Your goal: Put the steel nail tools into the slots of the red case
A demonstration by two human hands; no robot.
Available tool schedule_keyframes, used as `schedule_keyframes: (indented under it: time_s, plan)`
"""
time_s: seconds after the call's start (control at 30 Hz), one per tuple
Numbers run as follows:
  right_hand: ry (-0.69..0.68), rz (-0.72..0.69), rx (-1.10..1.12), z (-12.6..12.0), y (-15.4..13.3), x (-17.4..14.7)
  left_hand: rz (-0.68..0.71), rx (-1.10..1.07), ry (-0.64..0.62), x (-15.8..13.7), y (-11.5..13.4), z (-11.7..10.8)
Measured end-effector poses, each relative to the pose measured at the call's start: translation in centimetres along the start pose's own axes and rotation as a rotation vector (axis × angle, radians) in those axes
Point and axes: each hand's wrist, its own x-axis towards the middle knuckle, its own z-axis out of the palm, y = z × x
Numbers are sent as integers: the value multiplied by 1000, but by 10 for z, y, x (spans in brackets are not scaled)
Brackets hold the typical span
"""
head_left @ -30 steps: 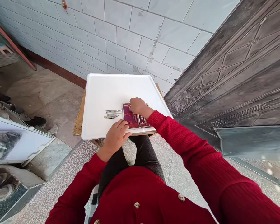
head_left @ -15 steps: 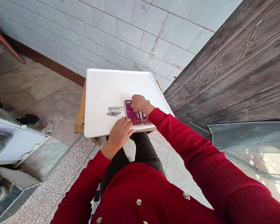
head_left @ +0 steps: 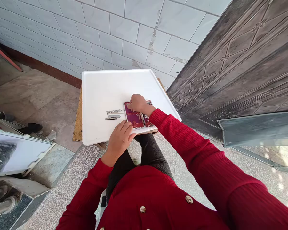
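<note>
An open manicure kit case [head_left: 132,120] with a purple-red lining lies near the front edge of the white tabletop [head_left: 98,88]. My left hand [head_left: 121,137] rests by the case's near left corner, fingers extended and touching its edge. Over the left half of the case, my right hand [head_left: 138,103] is closed in a pinch. What it holds, if anything, is hidden under the fingers. Small metal tools sit in the case's right half, partly covered by my right hand. To the left of the case lie nail clippers [head_left: 111,118] and several slim metal tools [head_left: 115,111].
A tiled wall [head_left: 86,41] stands behind the table, and a carved dark door [head_left: 230,70] is close on the right. A wooden board edge [head_left: 77,123] juts out under the tabletop. On the left floor stands a white-sided cabinet [head_left: 21,153].
My right hand has shifted slightly left and away from me over the case, still pinched. The left hand stays at the case's edge. The whole view has shifted a little.
</note>
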Motion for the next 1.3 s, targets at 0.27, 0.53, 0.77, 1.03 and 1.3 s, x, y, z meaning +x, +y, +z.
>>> schedule_keyframes:
  time_s: [0.27, 0.53, 0.77, 1.03, 1.3]
  plan:
    - [-160, 15, 329, -8, 14, 16, -7, 8, -8, 0, 2, -2]
    - [-161, -234, 719, -9, -2, 43, -7, 33, 1, -1, 3, -3]
    - [-309, -472, 383, 4, -48, 39, 3, 61, 10, -2, 2, -3]
    - [-92, -142, 231, -18, 15, 17, 5, 55, 18, -1, 2, -2]
    - [4, -30, -14, -11, 38, -2, -8, 31, 10, -2, 1, 0]
